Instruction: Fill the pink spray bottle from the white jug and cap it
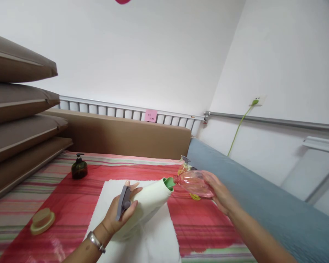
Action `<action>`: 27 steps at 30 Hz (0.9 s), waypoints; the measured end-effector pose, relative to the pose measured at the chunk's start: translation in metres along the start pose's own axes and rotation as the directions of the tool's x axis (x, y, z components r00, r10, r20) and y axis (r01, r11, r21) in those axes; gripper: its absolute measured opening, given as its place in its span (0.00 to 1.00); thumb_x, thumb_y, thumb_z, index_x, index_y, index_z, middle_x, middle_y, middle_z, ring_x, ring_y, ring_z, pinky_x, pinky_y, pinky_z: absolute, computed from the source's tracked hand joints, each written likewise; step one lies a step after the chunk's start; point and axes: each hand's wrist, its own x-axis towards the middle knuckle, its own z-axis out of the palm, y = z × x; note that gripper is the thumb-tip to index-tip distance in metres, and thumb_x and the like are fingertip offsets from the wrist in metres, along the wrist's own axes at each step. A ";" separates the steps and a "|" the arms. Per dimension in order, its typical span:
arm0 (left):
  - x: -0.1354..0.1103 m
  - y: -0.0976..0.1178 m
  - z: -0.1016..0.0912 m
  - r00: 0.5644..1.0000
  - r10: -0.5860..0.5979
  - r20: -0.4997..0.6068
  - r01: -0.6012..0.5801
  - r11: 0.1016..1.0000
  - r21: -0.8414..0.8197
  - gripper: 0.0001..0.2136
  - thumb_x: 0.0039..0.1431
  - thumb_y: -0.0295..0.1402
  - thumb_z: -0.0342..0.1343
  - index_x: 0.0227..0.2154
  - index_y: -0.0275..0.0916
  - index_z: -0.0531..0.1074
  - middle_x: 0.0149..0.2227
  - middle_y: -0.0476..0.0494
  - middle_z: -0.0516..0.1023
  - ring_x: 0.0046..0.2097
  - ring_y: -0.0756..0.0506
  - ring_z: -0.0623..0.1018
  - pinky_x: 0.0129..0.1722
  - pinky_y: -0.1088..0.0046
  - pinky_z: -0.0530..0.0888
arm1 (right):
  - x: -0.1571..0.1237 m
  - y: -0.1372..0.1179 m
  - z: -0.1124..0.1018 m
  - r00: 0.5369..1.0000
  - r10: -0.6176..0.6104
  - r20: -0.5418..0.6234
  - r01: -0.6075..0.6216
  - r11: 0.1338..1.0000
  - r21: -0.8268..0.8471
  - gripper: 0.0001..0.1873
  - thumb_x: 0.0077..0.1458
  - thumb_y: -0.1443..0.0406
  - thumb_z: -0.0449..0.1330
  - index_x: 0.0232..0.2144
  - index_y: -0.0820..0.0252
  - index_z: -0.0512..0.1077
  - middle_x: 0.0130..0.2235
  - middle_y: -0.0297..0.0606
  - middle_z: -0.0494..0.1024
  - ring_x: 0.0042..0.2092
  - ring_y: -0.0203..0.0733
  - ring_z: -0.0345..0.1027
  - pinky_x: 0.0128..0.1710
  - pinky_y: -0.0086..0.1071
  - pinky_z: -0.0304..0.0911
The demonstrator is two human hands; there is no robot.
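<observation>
My left hand (117, 213) is wrapped around the white bottle (145, 208) and a grey spray head (124, 201), tilted over the white cloth (159, 241). My right hand (220, 193) grips the pink bottle (193, 182), its mouth seemingly touching the white bottle's green neck.

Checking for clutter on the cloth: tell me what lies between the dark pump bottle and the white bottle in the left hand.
In the head view, only striped red cloth and a white towel corner separate the dark pump bottle from the white bottle; nothing stands there.
</observation>
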 end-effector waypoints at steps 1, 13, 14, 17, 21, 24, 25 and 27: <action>0.000 -0.001 0.000 1.000 0.001 0.000 -0.001 1.000 0.007 0.25 0.57 0.36 0.54 0.57 0.43 0.57 0.54 0.35 0.71 0.53 0.40 0.73 0.52 0.64 0.69 | 0.002 -0.002 0.000 1.000 0.007 -0.006 -0.007 1.000 -0.020 0.23 0.47 0.48 0.60 0.42 0.51 0.67 0.47 0.39 0.77 0.47 0.51 0.71 0.35 0.40 0.73; -0.001 -0.005 -0.001 0.999 0.044 -0.015 -0.044 0.999 -0.007 0.25 0.57 0.34 0.54 0.57 0.43 0.58 0.53 0.35 0.72 0.56 0.40 0.70 0.56 0.61 0.66 | 0.003 -0.037 0.003 0.999 -0.040 0.008 0.040 0.953 -0.300 0.30 0.46 0.46 0.59 0.48 0.52 0.63 0.48 0.42 0.75 0.50 0.53 0.68 0.47 0.45 0.66; -0.002 -0.005 0.000 0.999 0.049 -0.013 -0.049 0.999 -0.006 0.24 0.57 0.34 0.53 0.57 0.43 0.58 0.54 0.35 0.72 0.57 0.40 0.69 0.56 0.61 0.66 | 0.002 -0.041 0.004 0.999 -0.049 0.014 0.051 0.945 -0.324 0.30 0.46 0.46 0.59 0.48 0.52 0.63 0.48 0.42 0.74 0.51 0.53 0.67 0.47 0.45 0.65; -0.002 -0.006 0.000 0.998 0.059 -0.004 -0.059 0.998 0.002 0.25 0.57 0.33 0.53 0.58 0.43 0.57 0.55 0.36 0.71 0.57 0.40 0.69 0.56 0.61 0.66 | -0.001 -0.053 0.008 0.997 -0.071 0.023 0.074 0.913 -0.400 0.32 0.45 0.46 0.59 0.49 0.53 0.62 0.48 0.44 0.74 0.51 0.54 0.67 0.47 0.45 0.66; -0.003 -0.007 0.000 0.997 0.072 -0.012 -0.072 0.997 0.015 0.25 0.57 0.33 0.54 0.58 0.45 0.56 0.55 0.37 0.71 0.57 0.40 0.69 0.56 0.60 0.65 | -0.003 -0.068 0.015 0.994 -0.105 0.042 0.112 0.856 -0.505 0.35 0.43 0.47 0.59 0.51 0.55 0.62 0.48 0.47 0.74 0.50 0.57 0.67 0.45 0.46 0.66; -0.003 -0.008 -0.001 0.997 0.075 -0.017 -0.075 0.997 0.017 0.25 0.58 0.34 0.53 0.58 0.46 0.55 0.56 0.37 0.70 0.57 0.41 0.69 0.57 0.60 0.65 | -0.004 -0.078 0.022 0.989 -0.134 0.062 0.145 0.801 -0.581 0.36 0.43 0.47 0.59 0.52 0.56 0.62 0.48 0.49 0.73 0.51 0.58 0.67 0.47 0.48 0.64; -0.004 -0.008 -0.001 0.997 0.076 -0.015 -0.076 0.997 0.013 0.26 0.58 0.34 0.53 0.59 0.46 0.55 0.56 0.36 0.69 0.57 0.41 0.69 0.56 0.60 0.65 | -0.005 -0.082 0.024 0.986 -0.148 0.070 0.160 0.780 -0.605 0.36 0.42 0.47 0.60 0.52 0.55 0.62 0.48 0.48 0.73 0.51 0.58 0.66 0.49 0.49 0.63; -0.005 -0.008 -0.002 0.997 0.075 -0.009 -0.075 0.997 0.004 0.26 0.58 0.34 0.52 0.59 0.46 0.54 0.57 0.36 0.67 0.56 0.41 0.70 0.57 0.60 0.64 | -0.006 -0.088 0.029 0.980 -0.175 0.095 0.195 0.742 -0.642 0.35 0.42 0.49 0.62 0.52 0.54 0.63 0.50 0.47 0.72 0.51 0.57 0.66 0.51 0.50 0.60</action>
